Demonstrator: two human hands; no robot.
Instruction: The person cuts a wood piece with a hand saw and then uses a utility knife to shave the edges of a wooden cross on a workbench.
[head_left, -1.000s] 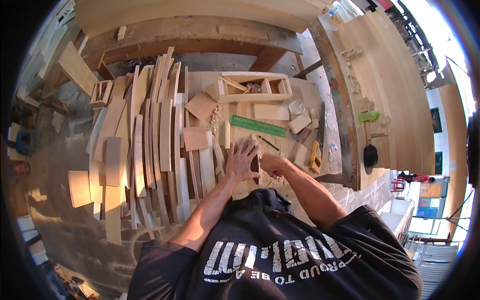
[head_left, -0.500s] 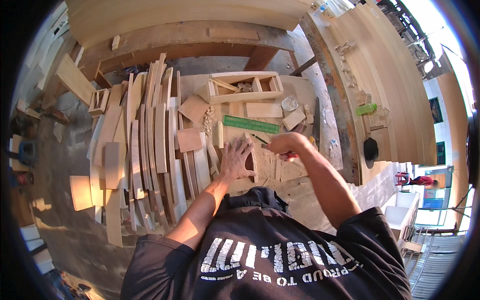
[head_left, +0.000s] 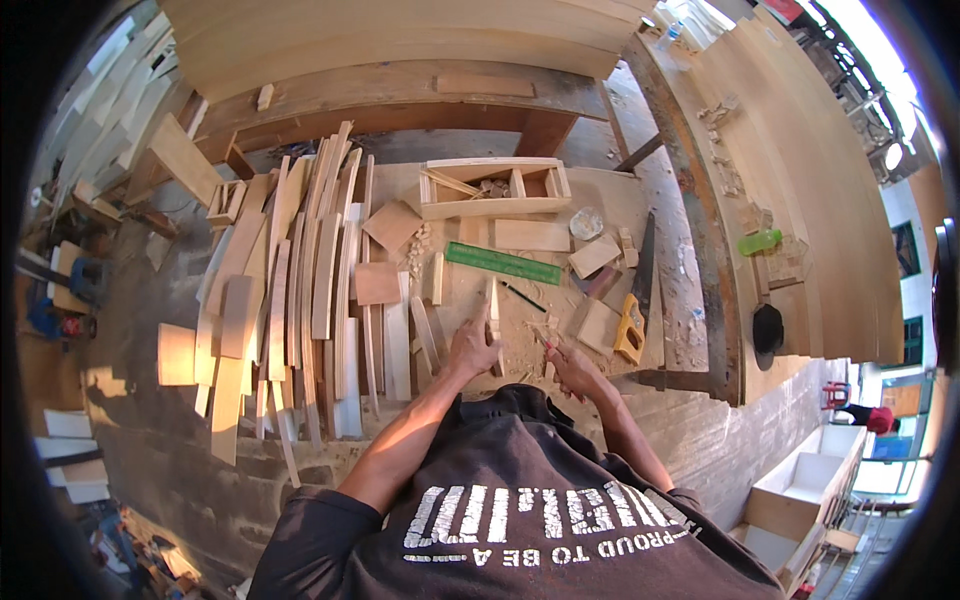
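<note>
My left hand point(head_left: 473, 348) is closed round the lower part of a narrow wooden piece point(head_left: 493, 302), which stands up from its fingers. My right hand point(head_left: 574, 370) grips a slim tool point(head_left: 546, 341) with a bit of red at the handle; its exact kind is too small to tell. Between and beyond the hands a dark pencil point(head_left: 523, 296) lies on the work board. A green ruler point(head_left: 502, 263) rests farther off, slanting down to the right. Right of my right hand is a handsaw with a yellow handle point(head_left: 629, 331), touching a wooden block point(head_left: 598, 327).
Long wooden strips point(head_left: 325, 250) are heaped on the left. An open wooden box point(head_left: 495, 209) with sticks and small pieces sits at the back of the board. Past the board's right side runs a bench point(head_left: 820, 180) bearing a green bottle point(head_left: 760, 242) and a black cap point(head_left: 768, 330).
My right hand has drawn back toward me, away from the pencil, and the red-handled tool shows more. My left hand went from spread fingers over the wood to a grip on it.
</note>
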